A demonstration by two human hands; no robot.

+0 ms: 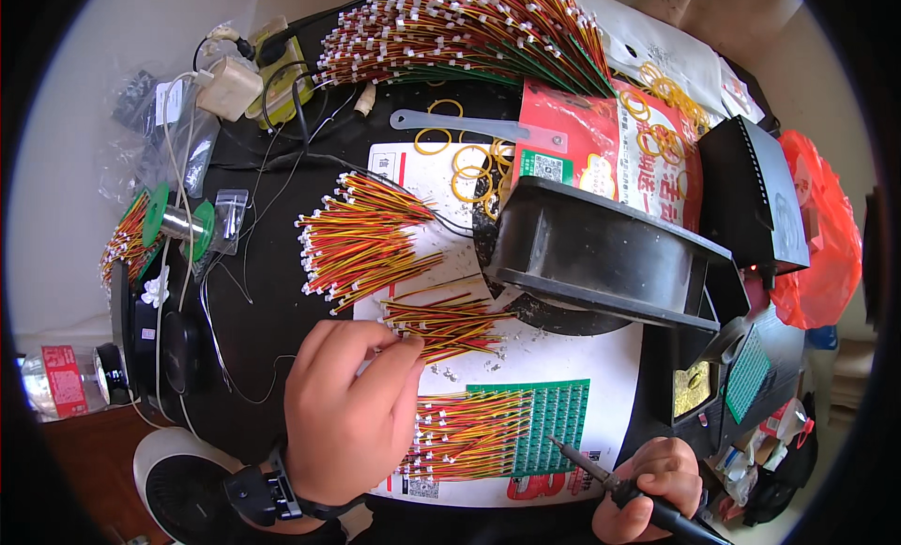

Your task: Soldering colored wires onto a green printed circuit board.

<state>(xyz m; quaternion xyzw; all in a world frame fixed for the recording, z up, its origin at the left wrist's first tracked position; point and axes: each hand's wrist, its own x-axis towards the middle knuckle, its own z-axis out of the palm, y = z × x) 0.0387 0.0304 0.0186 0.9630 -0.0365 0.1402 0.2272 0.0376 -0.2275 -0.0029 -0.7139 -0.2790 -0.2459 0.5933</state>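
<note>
Left hand (349,416) pinches one lead from the wire bundle (449,325) on the white sheet mid-counter (253,292). Right hand (649,487), fist closed, holds the soldering iron (601,472) idle by the green board (549,416). I judge: picking stage; next, bring wire to board, then tip.

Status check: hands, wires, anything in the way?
Left hand pinching wire bundle. Right hand gripping soldering iron. Fan close above the wires.

Dark round worktop (253,292) under bright even light; pale floor (66,170) around it, brown floor (84,470) at lower left.
</note>
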